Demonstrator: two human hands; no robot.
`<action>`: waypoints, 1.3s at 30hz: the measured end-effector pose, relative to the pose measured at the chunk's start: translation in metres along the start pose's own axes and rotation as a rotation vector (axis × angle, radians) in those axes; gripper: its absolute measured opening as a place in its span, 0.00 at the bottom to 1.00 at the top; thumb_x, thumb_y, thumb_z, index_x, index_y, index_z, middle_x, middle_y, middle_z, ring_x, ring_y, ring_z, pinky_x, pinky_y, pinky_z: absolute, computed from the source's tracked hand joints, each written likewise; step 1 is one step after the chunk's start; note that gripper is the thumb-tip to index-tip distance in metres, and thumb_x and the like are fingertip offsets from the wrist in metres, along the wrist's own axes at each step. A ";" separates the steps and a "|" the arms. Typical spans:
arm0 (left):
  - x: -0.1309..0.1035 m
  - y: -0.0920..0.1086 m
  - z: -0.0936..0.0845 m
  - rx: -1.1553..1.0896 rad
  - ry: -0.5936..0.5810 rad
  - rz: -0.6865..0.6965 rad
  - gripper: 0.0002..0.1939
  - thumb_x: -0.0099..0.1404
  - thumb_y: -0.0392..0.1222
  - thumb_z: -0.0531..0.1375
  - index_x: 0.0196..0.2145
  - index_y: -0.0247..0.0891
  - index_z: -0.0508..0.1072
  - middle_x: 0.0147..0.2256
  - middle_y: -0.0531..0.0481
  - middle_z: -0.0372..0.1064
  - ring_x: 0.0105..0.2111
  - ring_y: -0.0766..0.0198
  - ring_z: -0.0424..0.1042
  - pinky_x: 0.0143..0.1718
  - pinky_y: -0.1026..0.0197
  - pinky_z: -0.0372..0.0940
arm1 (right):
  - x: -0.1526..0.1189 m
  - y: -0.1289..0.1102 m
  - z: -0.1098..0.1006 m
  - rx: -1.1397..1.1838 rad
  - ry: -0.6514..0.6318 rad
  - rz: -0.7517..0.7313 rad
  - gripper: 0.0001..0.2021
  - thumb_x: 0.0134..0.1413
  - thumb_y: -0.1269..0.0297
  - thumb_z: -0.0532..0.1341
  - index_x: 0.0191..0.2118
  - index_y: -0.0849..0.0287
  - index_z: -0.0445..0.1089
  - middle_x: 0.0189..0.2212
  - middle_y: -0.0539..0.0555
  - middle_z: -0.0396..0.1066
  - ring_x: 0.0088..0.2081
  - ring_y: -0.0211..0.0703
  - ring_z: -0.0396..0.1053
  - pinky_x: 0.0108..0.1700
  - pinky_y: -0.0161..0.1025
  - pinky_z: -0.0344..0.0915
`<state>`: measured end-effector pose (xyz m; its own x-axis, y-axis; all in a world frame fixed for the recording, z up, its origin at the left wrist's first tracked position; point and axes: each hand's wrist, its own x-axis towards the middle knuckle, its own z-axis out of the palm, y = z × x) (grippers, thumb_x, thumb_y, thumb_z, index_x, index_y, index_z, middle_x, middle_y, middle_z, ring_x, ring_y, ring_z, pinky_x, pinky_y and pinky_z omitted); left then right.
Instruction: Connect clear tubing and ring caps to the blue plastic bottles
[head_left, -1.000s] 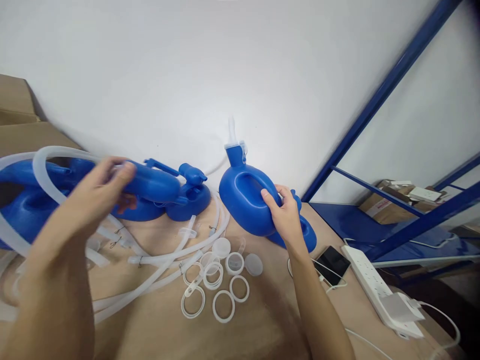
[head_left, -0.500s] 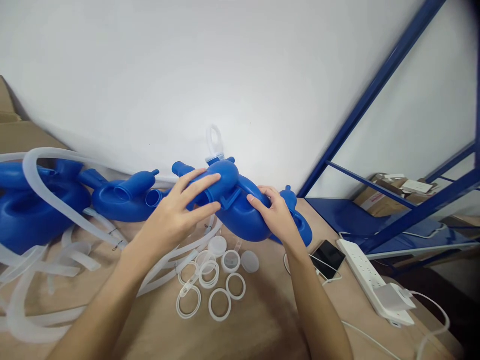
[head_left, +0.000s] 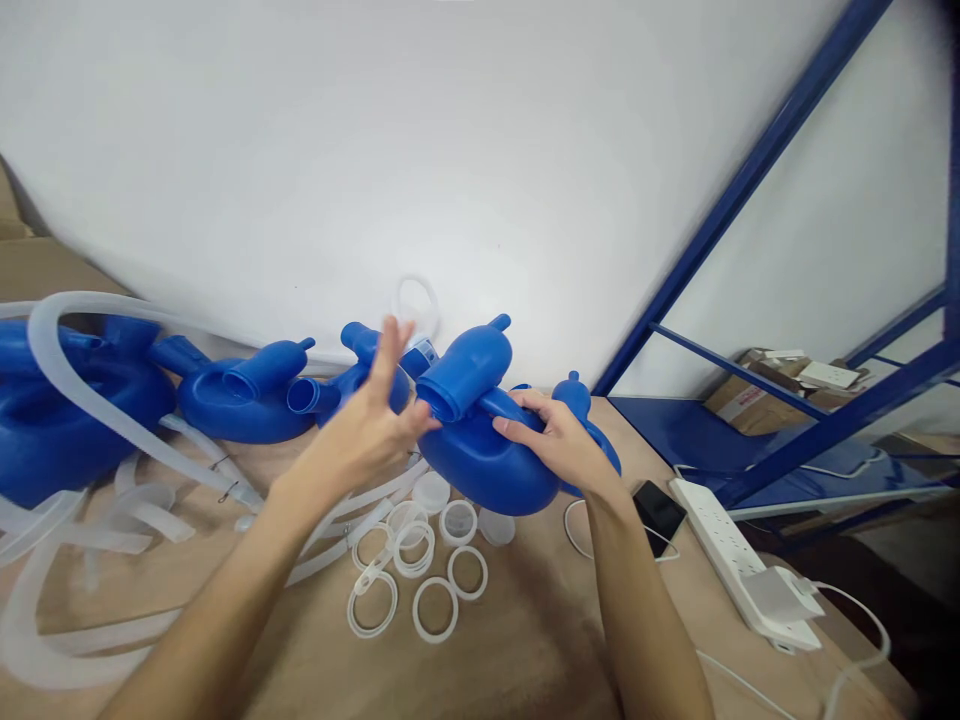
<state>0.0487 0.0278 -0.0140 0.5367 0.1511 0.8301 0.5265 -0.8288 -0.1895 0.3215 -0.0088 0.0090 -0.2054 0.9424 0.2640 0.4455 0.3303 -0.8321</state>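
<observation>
The right hand [head_left: 559, 440] lies curled over the handle of a blue plastic vessel [head_left: 487, 465], thumb and fingers closed on it, with the forearm running up from the lower edge of the view and the wrist bent slightly inward. The vessel sits low against the worktop [head_left: 525, 640], directly under and to the inner side of that hand, its rounded body tilted. A blue funnel-shaped piece [head_left: 465, 372] stands on top of the vessel, wide mouth turned toward the left hand [head_left: 367, 435] and narrow tip pointing up and away from it. The left hand is spread, fingers apart and raised, palm facing the funnel piece; its fingertips [head_left: 390, 340] are blurred, and the thumb side comes right up to the funnel's mouth, though whether it touches there I cannot tell. It clasps nothing. Its forearm slants in from the lower left corner. Just below both hands, on the worktop, lies a cluster of clear rings [head_left: 420, 570] and small clear caps. Beyond the left hand, further to its outer side, lie more blue vessels [head_left: 240, 400] and loops of translucent tubing [head_left: 90, 400]. On the outer side of the right hand, near the wrist, lie a phone [head_left: 658, 505] and a white power strip [head_left: 739, 570].
</observation>
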 end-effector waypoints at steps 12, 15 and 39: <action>-0.005 -0.014 0.004 0.148 -0.204 0.038 0.13 0.78 0.38 0.52 0.50 0.36 0.76 0.53 0.36 0.77 0.56 0.46 0.74 0.58 0.38 0.70 | -0.006 -0.006 -0.014 -0.064 -0.220 -0.130 0.10 0.53 0.53 0.73 0.35 0.52 0.80 0.44 0.51 0.80 0.50 0.52 0.75 0.59 0.51 0.69; -0.008 -0.014 0.009 0.148 -0.221 0.050 0.16 0.78 0.35 0.50 0.44 0.34 0.77 0.48 0.36 0.78 0.51 0.47 0.77 0.47 0.47 0.75 | -0.003 -0.004 -0.014 -0.022 -0.274 -0.055 0.10 0.54 0.52 0.72 0.36 0.52 0.81 0.42 0.51 0.81 0.46 0.51 0.76 0.54 0.49 0.72; -0.008 -0.006 0.028 0.157 -0.088 -0.603 0.22 0.81 0.47 0.44 0.42 0.36 0.75 0.39 0.42 0.78 0.38 0.53 0.78 0.36 0.56 0.67 | 0.001 -0.005 -0.009 0.008 -0.243 -0.102 0.07 0.52 0.57 0.72 0.35 0.53 0.81 0.39 0.52 0.81 0.46 0.52 0.76 0.53 0.49 0.71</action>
<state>0.0599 0.0462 -0.0341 0.1640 0.6163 0.7703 0.8404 -0.4961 0.2180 0.3276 -0.0092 0.0177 -0.4527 0.8634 0.2229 0.4048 0.4217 -0.8114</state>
